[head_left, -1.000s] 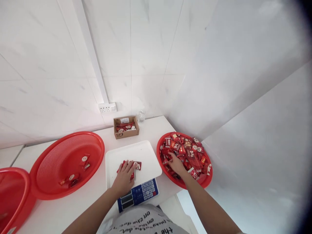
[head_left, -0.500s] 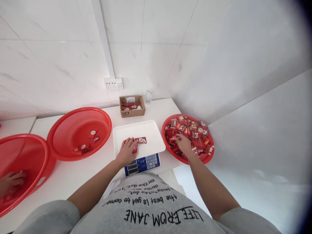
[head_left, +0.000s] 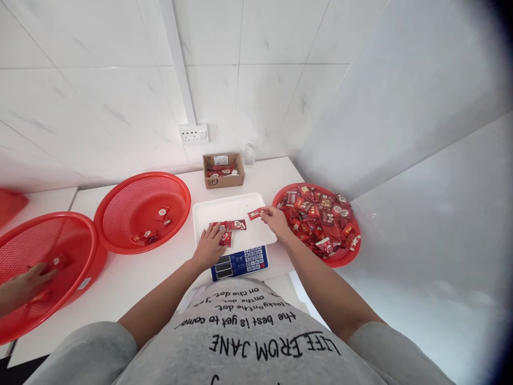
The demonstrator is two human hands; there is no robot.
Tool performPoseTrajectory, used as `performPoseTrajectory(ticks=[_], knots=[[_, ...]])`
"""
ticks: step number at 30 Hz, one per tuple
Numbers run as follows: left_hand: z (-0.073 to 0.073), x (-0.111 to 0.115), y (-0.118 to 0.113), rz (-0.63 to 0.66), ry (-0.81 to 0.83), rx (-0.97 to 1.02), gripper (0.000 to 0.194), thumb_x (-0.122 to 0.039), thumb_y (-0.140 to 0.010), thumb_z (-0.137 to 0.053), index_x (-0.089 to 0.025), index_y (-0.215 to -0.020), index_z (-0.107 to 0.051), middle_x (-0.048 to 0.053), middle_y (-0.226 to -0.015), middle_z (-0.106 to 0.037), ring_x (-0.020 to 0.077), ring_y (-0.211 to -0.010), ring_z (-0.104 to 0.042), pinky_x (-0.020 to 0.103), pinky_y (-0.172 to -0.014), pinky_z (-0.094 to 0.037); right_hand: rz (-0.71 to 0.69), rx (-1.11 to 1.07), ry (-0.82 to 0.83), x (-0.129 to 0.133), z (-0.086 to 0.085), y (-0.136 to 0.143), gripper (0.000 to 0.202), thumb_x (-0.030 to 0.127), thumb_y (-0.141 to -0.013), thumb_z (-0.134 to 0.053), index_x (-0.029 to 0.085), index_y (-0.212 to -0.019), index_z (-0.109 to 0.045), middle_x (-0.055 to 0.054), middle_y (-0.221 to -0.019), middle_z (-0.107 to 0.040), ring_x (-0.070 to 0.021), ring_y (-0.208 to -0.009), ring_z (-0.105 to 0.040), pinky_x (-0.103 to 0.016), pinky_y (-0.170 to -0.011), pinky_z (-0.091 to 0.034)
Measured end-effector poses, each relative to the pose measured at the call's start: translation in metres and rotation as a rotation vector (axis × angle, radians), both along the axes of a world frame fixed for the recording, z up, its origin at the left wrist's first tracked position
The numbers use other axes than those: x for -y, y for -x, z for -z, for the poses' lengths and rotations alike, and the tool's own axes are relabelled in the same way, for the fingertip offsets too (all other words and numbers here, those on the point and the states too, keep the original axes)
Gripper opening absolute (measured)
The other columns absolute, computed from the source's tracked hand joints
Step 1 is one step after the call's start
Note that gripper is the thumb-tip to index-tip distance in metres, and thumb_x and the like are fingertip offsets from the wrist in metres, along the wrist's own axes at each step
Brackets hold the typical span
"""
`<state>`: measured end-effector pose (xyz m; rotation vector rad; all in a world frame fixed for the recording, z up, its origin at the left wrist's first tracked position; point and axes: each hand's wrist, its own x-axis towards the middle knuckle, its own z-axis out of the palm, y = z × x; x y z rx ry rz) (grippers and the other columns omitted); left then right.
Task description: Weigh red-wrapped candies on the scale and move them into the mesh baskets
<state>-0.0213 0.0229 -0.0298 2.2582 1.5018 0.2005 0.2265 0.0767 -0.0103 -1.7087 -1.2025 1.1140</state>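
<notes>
In the head view, the right hand [head_left: 276, 222], in the right basket [head_left: 340, 262] half a second ago, is now pinching one red packet [head_left: 253, 215] above the single white tray's [head_left: 224, 205] right side. The left hand [head_left: 209, 247], fingers loosely spread, is still touching some of at least three flat packets [head_left: 237, 224] there. One cardboard box [head_left: 224, 183] is standing beyond.

PLACE: small weighing and packing workroom, as it seems | SIGNS: digital scale [head_left: 254, 235] by the front edge of white tabletop [head_left: 140, 274]; red perforated baskets [head_left: 124, 203] on both sides, holding small red packets [head_left: 320, 211]; "SF" cardboard box [head_left: 230, 182] near back edge; co-worker's arm [head_left: 12, 294] at far left; tiled wall [head_left: 264, 96] with power socket [head_left: 193, 133]
</notes>
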Motion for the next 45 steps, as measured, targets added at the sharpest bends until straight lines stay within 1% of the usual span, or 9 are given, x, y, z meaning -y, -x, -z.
performPoseTrajectory(ticks=[3, 7, 12, 20, 24, 28, 33, 37, 45], knots=[[0.0, 0.001, 0.0, 0.005, -0.007, 0.002, 0.05, -0.027, -0.082, -0.05, -0.017, -0.13, -0.041, 0.012, -0.146, -0.027, 0.0303, -0.136, -0.015, 0.052, -0.107, -0.021, -0.104, 0.011, 0.011, -0.012, -0.002, 0.031, 0.024, 0.019, -0.074, -0.05, 0.014, -0.094, -0.062, -0.004, -0.084, -0.067, -0.0111, -0.069, -0.059, -0.026, -0.068, -0.048], [0.002, 0.002, 0.002, 0.011, -0.036, 0.025, 0.05, -0.026, -0.08, -0.051, -0.019, -0.129, -0.042, 0.011, -0.145, -0.029, 0.0297, -0.135, -0.017, 0.052, -0.106, -0.022, -0.256, 0.184, -0.037, -0.02, -0.001, 0.054, 0.027, 0.016, -0.077, -0.05, 0.016, -0.1, -0.062, -0.004, -0.092, -0.066, -0.0126, -0.08, -0.059, -0.028, -0.079, -0.046], [0.008, 0.003, 0.003, -0.004, -0.06, 0.068, 0.052, -0.027, -0.081, -0.051, -0.018, -0.13, -0.039, 0.011, -0.144, -0.03, 0.029, -0.135, -0.018, 0.051, -0.106, -0.022, -0.423, 0.458, -0.157, -0.013, 0.004, 0.059, 0.031, 0.019, -0.08, -0.05, 0.016, -0.109, -0.06, -0.008, -0.112, -0.06, -0.0159, -0.099, -0.055, -0.029, -0.089, -0.04], [0.014, -0.008, 0.003, 0.015, -0.056, 0.114, 0.05, -0.025, -0.08, -0.051, -0.021, -0.129, -0.04, 0.01, -0.143, -0.032, 0.0286, -0.135, -0.02, 0.05, -0.106, -0.024, -0.658, 0.616, -0.229, 0.01, 0.008, 0.059, 0.029, 0.02, -0.082, -0.05, 0.022, -0.108, -0.063, -0.006, -0.109, -0.059, -0.0186, -0.105, -0.048, -0.032, -0.094, -0.035], [0.015, -0.013, 0.003, 0.035, -0.038, 0.134, 0.05, -0.023, -0.08, -0.051, -0.019, -0.129, -0.04, 0.011, -0.143, -0.031, 0.0274, -0.134, -0.022, 0.047, -0.108, -0.025, -0.691, 0.623, -0.224, 0.017, 0.014, 0.052, 0.031, 0.013, -0.081, -0.047, 0.022, -0.104, -0.065, -0.006, -0.106, -0.06, -0.0191, -0.104, -0.049, -0.032, -0.092, -0.037], [0.014, -0.014, 0.003, 0.059, -0.03, 0.137, 0.05, -0.02, -0.079, -0.049, -0.017, -0.128, -0.042, 0.011, -0.143, -0.032, 0.0264, -0.134, -0.023, 0.046, -0.109, -0.024, -0.743, 0.605, -0.239, 0.016, 0.009, 0.045, 0.034, 0.009, -0.077, -0.046, 0.024, -0.102, -0.066, -0.004, -0.106, -0.06, -0.0191, -0.103, -0.049, -0.032, -0.092, -0.037], [0.011, -0.015, 0.001, 0.072, -0.052, 0.141, 0.052, -0.021, -0.077, -0.052, -0.02, -0.128, -0.042, 0.01, -0.143, -0.033, 0.0279, -0.134, -0.023, 0.05, -0.107, -0.025, -0.667, 0.586, -0.229, 0.004, 0.001, 0.048, 0.033, 0.016, -0.079, -0.049, 0.022, -0.109, -0.062, -0.006, -0.114, -0.056, -0.0191, -0.107, -0.048, -0.033, -0.094, -0.036], [0.01, -0.015, 0.003, 0.053, -0.058, 0.118, 0.049, -0.023, -0.079, -0.051, -0.021, -0.126, -0.043, 0.01, -0.141, -0.036, 0.0283, -0.132, -0.027, 0.051, -0.107, -0.026, -0.66, 0.623, -0.202, -0.004, 0.006, 0.059, 0.042, 0.018, -0.079, -0.051, 0.024, -0.121, -0.053, -0.007, -0.13, -0.046, -0.0209, -0.119, -0.04, -0.036, -0.099, -0.032], [0.006, -0.011, 0.002, -0.005, -0.08, 0.096, 0.041, -0.025, -0.08, -0.05, -0.02, -0.122, -0.048, 0.011, -0.136, -0.04, 0.0273, -0.128, -0.034, 0.045, -0.106, -0.031, -0.652, 0.691, -0.194, 0.003, 0.012, 0.064, 0.04, 0.025, -0.083, -0.05, 0.022, -0.123, -0.051, -0.007, -0.12, -0.055, -0.0215, -0.109, -0.046, -0.033, -0.093, -0.035]])
